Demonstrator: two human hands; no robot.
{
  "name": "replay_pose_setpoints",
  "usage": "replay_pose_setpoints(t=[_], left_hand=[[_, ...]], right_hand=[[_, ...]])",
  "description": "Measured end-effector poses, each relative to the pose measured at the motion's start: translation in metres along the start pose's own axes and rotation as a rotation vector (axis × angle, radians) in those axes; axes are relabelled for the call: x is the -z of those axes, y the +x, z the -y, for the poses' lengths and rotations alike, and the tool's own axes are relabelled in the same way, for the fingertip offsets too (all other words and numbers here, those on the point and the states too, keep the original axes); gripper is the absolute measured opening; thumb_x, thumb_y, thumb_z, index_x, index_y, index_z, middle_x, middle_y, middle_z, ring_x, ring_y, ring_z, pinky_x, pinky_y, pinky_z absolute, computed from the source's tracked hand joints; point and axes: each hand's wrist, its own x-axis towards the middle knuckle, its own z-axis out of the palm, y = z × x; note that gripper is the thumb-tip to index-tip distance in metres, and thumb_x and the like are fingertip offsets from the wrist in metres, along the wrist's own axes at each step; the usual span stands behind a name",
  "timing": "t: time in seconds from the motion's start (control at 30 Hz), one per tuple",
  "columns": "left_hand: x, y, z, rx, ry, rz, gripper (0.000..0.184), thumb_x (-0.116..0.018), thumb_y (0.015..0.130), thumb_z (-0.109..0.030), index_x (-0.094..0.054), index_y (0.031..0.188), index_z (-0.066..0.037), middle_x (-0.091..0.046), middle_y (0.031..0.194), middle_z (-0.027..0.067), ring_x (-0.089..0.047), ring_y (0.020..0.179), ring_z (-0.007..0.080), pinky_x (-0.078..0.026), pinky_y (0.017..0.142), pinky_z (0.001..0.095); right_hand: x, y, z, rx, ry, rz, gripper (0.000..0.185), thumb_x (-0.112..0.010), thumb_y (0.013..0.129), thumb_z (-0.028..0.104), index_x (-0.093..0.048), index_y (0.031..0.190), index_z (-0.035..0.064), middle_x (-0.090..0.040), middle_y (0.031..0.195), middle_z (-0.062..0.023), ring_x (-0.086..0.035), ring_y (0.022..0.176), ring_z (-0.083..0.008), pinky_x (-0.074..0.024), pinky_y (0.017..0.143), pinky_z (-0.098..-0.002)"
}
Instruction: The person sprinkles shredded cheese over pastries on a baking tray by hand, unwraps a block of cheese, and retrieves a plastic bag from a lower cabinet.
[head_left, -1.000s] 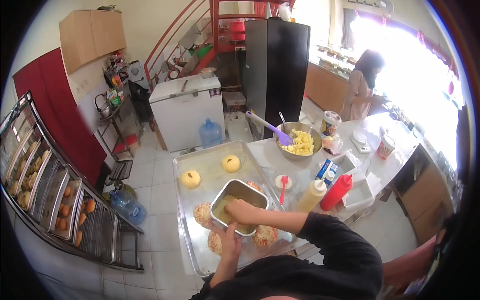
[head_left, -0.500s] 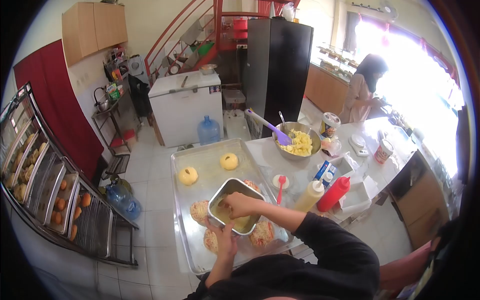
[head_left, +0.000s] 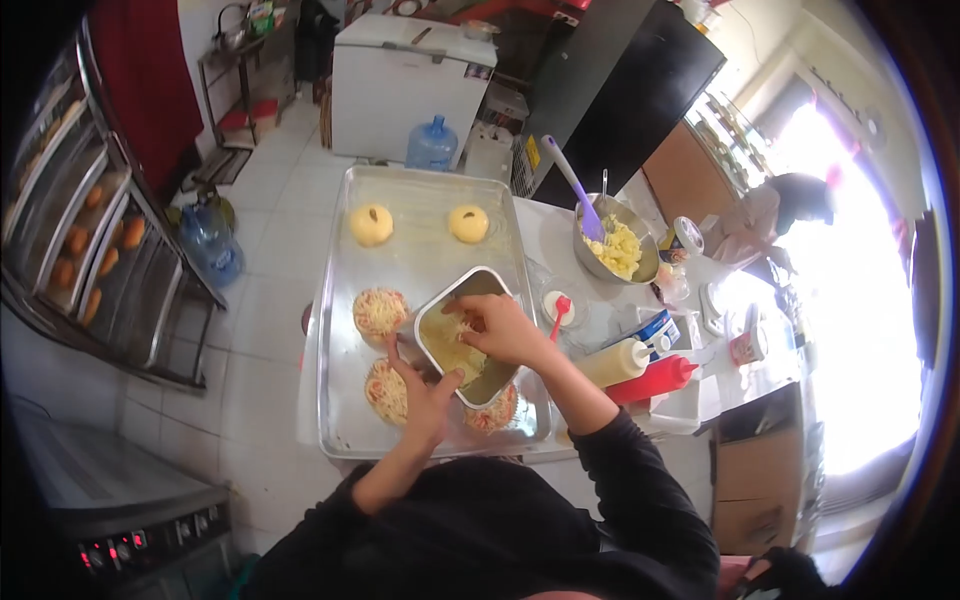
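A square metal tin (head_left: 492,384) is held tilted over a large baking tray (head_left: 345,437). My left hand (head_left: 425,400) grips its near left side, thumb over the rim. Inside the tin my right hand (head_left: 503,328) has its fingers pinched around pale shreds that look like grated cheese (head_left: 464,330). More of the yellowish cheese lies at the bottom. On the tray, shred-topped buns (head_left: 381,315) sit left of and below the tin, one partly covered by it. Two plain round buns (head_left: 371,226) with a dark piece on top stand toward the far end.
Right of the tray are a steel bowl (head_left: 650,265) of yellow chunks with a purple spatula (head_left: 570,180), a cream squeeze bottle (head_left: 612,364), a red squeeze bottle (head_left: 650,381) and a red spoon (head_left: 562,312). A rack of baked buns (head_left: 130,232) stands left. A person (head_left: 752,222) works at the far right.
The view has tilted down and turned. My right hand has drawn its fingers up slightly within the tin, with shreds now showing between them. My left hand keeps holding the tin.
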Motion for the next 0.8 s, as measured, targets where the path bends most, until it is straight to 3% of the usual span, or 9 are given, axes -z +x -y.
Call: replay_pose_setpoints(t=[0.13,0.23,0.4,0.53,0.67,0.73,0.8], left_hand=[[0.002,0.000,0.001,-0.045,0.003,0.014,0.096,-0.059,0.073,0.006,0.005,0.139,-0.022,-0.033,0.128,0.0171,-0.043,0.113,0.0248,-0.041,0.092,0.0360],[0.005,0.004,-0.001,-0.082,0.062,0.011,0.095,-0.061,0.073,0.002,0.004,0.139,-0.019,-0.033,0.127,0.0178,-0.043,0.113,0.0251,-0.041,0.092,0.0362],[0.008,0.007,-0.012,-0.079,0.062,-0.119,0.091,-0.059,0.076,-0.004,0.004,0.139,-0.020,-0.035,0.126,0.0173,-0.047,0.103,0.0208,-0.047,0.074,0.0297],[0.016,0.007,-0.031,-0.108,0.020,-0.178,0.089,-0.058,0.077,-0.009,0.004,0.139,-0.021,-0.035,0.126,0.0160,-0.048,0.095,0.0171,-0.047,0.061,0.0249],[0.026,0.008,-0.044,-0.225,-0.029,-0.199,0.072,-0.053,0.078,-0.008,-0.012,0.137,-0.020,-0.030,0.131,0.0093,-0.035,0.121,0.0242,-0.037,0.097,0.0417],[0.027,0.008,-0.052,-0.256,-0.034,-0.237,0.069,-0.054,0.079,-0.011,-0.017,0.137,-0.020,-0.030,0.132,0.0089,-0.034,0.122,0.0245,-0.034,0.099,0.0429],[0.034,0.009,-0.056,-0.290,-0.050,-0.252,0.068,-0.055,0.079,-0.012,-0.019,0.136,-0.019,-0.031,0.133,0.0089,-0.034,0.123,0.0247,-0.033,0.099,0.0436]], right_hand=[[-0.001,0.004,-0.017,-0.064,0.030,0.130,0.022,-0.066,0.069,0.005,-0.067,0.091,0.0012,-0.065,0.073,-0.0109,-0.063,0.065,-0.0137,-0.0495,0.061,-0.0257],[0.014,0.012,-0.019,-0.138,0.294,0.181,0.021,-0.064,0.073,0.004,-0.065,0.093,-0.0031,-0.066,0.075,-0.0081,-0.063,0.067,-0.0122,-0.0497,0.064,-0.0243],[0.052,0.017,-0.030,-0.171,0.691,0.130,0.025,-0.065,0.076,0.004,-0.062,0.099,-0.0046,-0.066,0.082,-0.0065,-0.063,0.073,-0.0118,-0.0498,0.073,-0.0234],[0.063,0.022,-0.064,-0.281,0.746,-0.086,0.026,-0.065,0.078,0.005,-0.061,0.101,-0.0051,-0.065,0.085,-0.0079,-0.062,0.076,-0.0128,-0.0505,0.077,-0.0247],[0.035,0.032,-0.131,-0.396,0.572,-0.170,0.026,-0.065,0.074,0.004,-0.063,0.098,-0.0053,-0.065,0.083,-0.0079,-0.062,0.074,-0.0131,-0.0503,0.072,-0.0243],[0.016,0.034,-0.158,-0.458,0.333,-0.160,0.027,-0.064,0.070,0.003,-0.063,0.096,-0.0056,-0.064,0.082,-0.0082,-0.061,0.073,-0.0131,-0.0495,0.069,-0.0240],[-0.001,0.033,-0.167,-0.448,0.220,-0.140,0.030,-0.063,0.064,0.004,-0.067,0.093,0.0001,-0.064,0.076,-0.0083,-0.060,0.066,-0.0143,-0.0481,0.065,-0.0254]])
